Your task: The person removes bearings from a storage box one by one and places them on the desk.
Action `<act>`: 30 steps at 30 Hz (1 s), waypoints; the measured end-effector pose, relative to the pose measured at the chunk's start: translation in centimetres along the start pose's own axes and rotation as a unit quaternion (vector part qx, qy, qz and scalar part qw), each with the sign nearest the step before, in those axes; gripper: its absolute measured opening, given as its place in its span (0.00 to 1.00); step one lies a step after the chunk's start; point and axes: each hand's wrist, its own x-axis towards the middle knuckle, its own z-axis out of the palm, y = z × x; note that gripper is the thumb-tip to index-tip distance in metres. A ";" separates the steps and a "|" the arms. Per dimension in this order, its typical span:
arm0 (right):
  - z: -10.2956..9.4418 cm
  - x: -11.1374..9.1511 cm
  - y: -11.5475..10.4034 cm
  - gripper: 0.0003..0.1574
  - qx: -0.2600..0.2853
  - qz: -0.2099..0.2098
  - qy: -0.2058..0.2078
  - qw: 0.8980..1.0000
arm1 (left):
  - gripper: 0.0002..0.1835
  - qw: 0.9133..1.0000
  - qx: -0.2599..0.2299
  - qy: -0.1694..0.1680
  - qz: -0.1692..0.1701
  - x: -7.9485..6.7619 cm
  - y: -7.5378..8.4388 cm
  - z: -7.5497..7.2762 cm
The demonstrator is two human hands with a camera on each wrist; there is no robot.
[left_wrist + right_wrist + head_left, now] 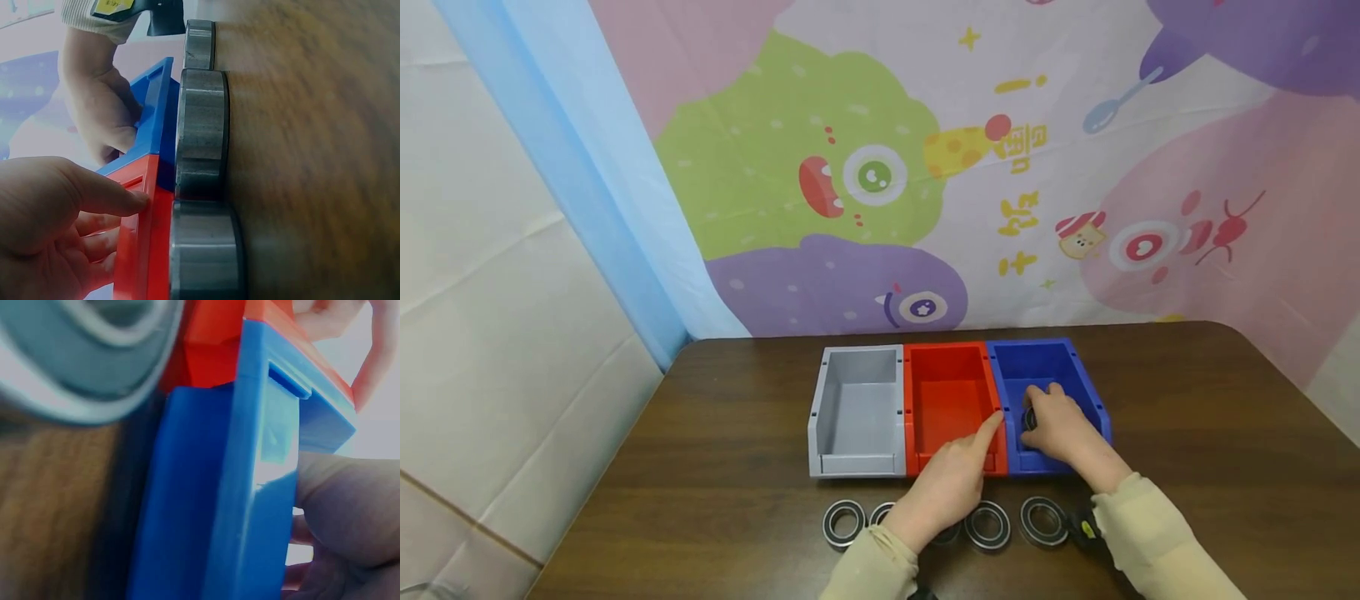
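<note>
My right hand (1062,427) reaches into the blue bin (1088,390) and grips a dark ring-shaped ball bearing (1028,419) between thumb and fingers, low inside near the front. In the right wrist view the bin's front wall hides that bearing. My left hand (951,479) is at the front of the red bin (947,360). Its index finger points straight along the rim where red meets blue, and the thumb (128,199) touches the red front rim. The other left fingers lie behind that rim, loosely bent.
A grey bin (861,425) adjoins the red one on the left. In front of the bins, several metal bearings (830,525) lie in a row on the brown wooden table (715,467), some partly covered by my left arm. A printed cartoon curtain (820,283) hangs behind the table.
</note>
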 end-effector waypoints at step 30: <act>-2.9 -3.3 0.2 0.26 0.037 -0.043 0.099 0.994 | 0.39 1.000 0.000 0.001 -0.002 0.1 -0.1 0.2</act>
